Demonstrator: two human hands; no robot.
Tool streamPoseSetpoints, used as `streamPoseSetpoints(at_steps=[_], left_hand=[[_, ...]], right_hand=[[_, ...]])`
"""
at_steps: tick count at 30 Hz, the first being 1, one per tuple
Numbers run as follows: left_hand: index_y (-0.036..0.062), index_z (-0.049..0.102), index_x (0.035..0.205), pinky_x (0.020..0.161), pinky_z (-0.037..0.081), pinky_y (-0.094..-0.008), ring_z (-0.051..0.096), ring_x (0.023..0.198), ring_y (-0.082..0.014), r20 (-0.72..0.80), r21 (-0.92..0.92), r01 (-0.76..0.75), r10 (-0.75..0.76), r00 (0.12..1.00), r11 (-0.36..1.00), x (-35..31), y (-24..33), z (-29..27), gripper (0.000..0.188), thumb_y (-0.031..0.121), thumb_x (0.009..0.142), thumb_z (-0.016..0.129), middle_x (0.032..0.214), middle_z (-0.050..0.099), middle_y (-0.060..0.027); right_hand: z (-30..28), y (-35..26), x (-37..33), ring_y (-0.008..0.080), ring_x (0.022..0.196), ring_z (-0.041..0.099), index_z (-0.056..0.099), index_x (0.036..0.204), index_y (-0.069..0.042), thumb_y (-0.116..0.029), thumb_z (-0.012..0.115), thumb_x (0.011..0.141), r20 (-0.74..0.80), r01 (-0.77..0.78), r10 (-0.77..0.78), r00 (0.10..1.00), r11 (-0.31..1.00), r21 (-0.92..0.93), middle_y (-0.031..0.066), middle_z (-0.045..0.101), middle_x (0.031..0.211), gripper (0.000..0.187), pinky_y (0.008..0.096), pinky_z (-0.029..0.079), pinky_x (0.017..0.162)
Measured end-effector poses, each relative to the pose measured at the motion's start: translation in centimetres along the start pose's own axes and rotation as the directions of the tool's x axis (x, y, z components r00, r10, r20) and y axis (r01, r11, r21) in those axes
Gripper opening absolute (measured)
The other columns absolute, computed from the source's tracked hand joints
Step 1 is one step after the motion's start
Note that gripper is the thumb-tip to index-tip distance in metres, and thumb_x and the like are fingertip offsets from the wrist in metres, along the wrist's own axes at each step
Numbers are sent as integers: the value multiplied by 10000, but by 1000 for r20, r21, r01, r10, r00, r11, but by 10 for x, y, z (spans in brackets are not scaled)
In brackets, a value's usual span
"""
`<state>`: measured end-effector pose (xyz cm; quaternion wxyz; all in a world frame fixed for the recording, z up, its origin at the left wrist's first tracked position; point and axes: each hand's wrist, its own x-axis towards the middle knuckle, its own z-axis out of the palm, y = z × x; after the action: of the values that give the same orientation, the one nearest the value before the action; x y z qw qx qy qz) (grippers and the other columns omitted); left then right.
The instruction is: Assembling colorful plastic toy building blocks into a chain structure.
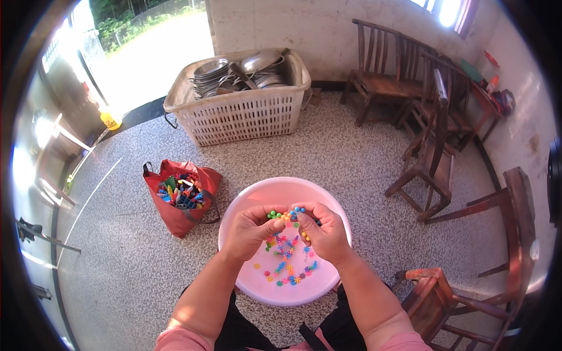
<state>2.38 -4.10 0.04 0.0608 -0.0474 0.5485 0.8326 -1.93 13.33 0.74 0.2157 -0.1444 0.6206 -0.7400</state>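
Observation:
Above a pink round basin (249, 286), my left hand (253, 233) and my right hand (323, 233) come close together. Between their fingertips runs a short chain of small knobbly, flower-shaped plastic pieces (285, 216) in green, orange and blue. My left thumb and fingers pinch its green and orange end; my right thumb and fingers grip the blue part. A few yellow pieces (305, 236) show just under my right hand. Loose and joined pieces (285, 266) in many colours lie on the basin's bottom. My fingers hide part of the chain.
A red bag (181, 221) full of small coloured toys stands left of the basin. Behind it is a white slatted plastic crate (246, 117) of metal pans and dishes. Wooden chairs (433, 169) line the right side. A yellow container (110, 120) stands by the doorway.

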Motion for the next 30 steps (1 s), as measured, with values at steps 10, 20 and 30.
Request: streamPoseSetpoints(at_steps=[10,20,30], left_hand=[[52,647,997,525,441,-187,532,649,-42,-33,42,-33,34,999,999,2,-5,3,269,140,748,699,838,633,-1],[28,640,994,557,455,-184,551,666,-54,-51,-10,13,-14,999,1000,2,-11,0,266,141,758,689,838,638,-22],[18,533,1079,645,478,-268,567,718,-118,-4,-339,78,-84,996,938,7,-2,1,247,118,855,561,851,579,-35]], right_hand=[[7,-2,-2,149,759,614,573,1035,-19,-72,550,857,28,356,-385,922,820,-448,95,635,871,187,255,483,652],[11,0,2,166,738,624,576,1061,-23,-42,554,845,79,494,-537,840,695,-523,102,636,881,219,270,496,631],[-17,12,19,135,718,550,507,967,-20,-101,440,887,0,-225,380,925,546,807,60,536,836,132,255,491,609]])
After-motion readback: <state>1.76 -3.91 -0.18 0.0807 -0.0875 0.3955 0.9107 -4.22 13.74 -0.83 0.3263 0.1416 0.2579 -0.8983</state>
